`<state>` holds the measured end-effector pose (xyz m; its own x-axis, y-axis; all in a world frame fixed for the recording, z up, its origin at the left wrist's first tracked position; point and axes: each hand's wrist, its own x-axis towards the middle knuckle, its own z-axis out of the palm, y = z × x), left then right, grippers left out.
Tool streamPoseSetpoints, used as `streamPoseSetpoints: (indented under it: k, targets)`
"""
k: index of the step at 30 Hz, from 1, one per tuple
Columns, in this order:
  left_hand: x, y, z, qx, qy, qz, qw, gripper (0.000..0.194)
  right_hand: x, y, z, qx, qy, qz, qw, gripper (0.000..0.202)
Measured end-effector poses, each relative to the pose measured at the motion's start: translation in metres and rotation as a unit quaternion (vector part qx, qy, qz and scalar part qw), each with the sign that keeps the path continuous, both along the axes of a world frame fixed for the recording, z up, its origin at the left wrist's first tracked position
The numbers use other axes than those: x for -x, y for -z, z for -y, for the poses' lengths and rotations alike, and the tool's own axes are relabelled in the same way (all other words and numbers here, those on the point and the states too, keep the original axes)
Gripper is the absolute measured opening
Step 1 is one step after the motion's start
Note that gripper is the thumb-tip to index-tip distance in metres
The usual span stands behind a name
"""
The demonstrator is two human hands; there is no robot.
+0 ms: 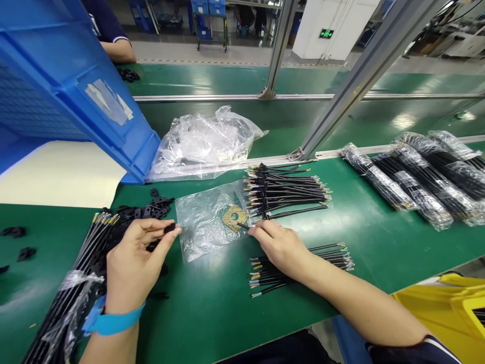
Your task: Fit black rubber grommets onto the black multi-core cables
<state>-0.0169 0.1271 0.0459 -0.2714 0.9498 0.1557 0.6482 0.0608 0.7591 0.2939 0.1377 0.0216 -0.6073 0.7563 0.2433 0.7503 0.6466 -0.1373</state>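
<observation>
Left hand (132, 260): is pinching a black part (170, 228) between thumb and fingertips, seemingly leaving its near face exposed.
Right hand (282, 247): is gripping a cable (243, 226) close to its tip, probably to steady the flexible end; the tip is pointing left, over the pad.
Pad (229, 218), tan, holed: is lying on a flat bag (200, 222) between the hands, presumably within reach of both; the bag is perhaps shielding the table (212, 308).
Parts (153, 208), loose: are lying in a heap beside the left hand, likely for easy picking.
Cables (265, 288), loose: are lying under the right forearm, roughly parallel, apparently for taking singly.
Fitted cables (295, 193): are lying beyond the right hand in their own row, seemingly to avoid mixing.
</observation>
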Motion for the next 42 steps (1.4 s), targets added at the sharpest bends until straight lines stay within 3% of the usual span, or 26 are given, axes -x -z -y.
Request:
streamPoseSetpoints:
  k: [5,11,19,22,24,28,33,42]
  targets:
    - [0.000,-0.002,0.002,-0.004,0.031,-0.012,0.999,0.030,0.005,-0.005,0.002,-0.019,-0.016,0.062,0.998,0.023]
    - [-0.005,-0.005,-0.001,0.067,0.039,0.151,0.986,0.040,0.003,-0.004,0.003,-0.046,-0.016,0.081,0.996,0.031]
    - [-0.007,0.002,0.000,0.108,0.069,0.243,0.962,0.038,0.003,-0.011,-0.002,0.054,0.003,0.128,0.990,0.059]
    - [-0.011,0.005,0.000,0.119,0.077,0.297,0.944,0.037,-0.001,-0.009,-0.003,0.052,-0.005,0.063,0.997,0.058]
    - [-0.017,0.004,0.001,0.124,0.080,0.340,0.929,0.039,-0.004,-0.009,-0.001,0.040,-0.020,-0.038,0.998,0.051]
    - [-0.033,-0.003,0.002,0.162,0.074,0.457,0.871,0.047,-0.004,-0.017,0.006,0.047,-0.069,-0.200,0.976,0.044]
    - [-0.047,-0.010,0.002,0.201,0.076,0.551,0.807,0.049,0.002,-0.029,0.016,0.044,-0.111,-0.214,0.970,0.055]
    - [-0.049,-0.005,0.006,0.220,0.106,0.564,0.789,0.046,0.007,-0.032,0.022,-0.007,-0.145,-0.167,0.975,0.048]
